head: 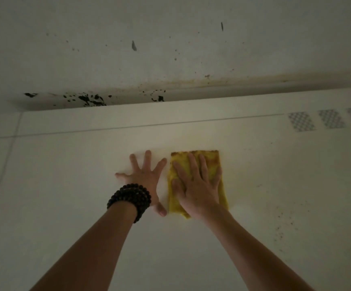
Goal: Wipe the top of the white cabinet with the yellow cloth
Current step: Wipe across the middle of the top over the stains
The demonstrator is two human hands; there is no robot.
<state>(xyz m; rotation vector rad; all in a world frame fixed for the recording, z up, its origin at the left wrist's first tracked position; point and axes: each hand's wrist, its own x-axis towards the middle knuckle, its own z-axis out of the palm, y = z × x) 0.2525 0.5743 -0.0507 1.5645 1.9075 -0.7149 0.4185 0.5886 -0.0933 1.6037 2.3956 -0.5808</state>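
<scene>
— Pressing down on the yellow cloth (pixel 216 164), is that the right hand (pixel 199 185)?
— Yes. Its fingers lie straight and flat on the cloth, not curled round it. The cloth is folded into a rectangle and lies on the white cabinet (pixel 65 185), about midway across the top and nearer its back edge than the front.
— And the left hand (pixel 145 177)?
— Spread flat on the bare top just beside the cloth, fingers wide apart, holding nothing. A bracelet (pixel 128 198) of dark beads wraps that wrist.
— Anything else up there?
— Three grey patterned patches (pixel 301 121) near the back right corner, and dark stains (pixel 90 99) on the wall (pixel 170 38) behind the back edge.
</scene>
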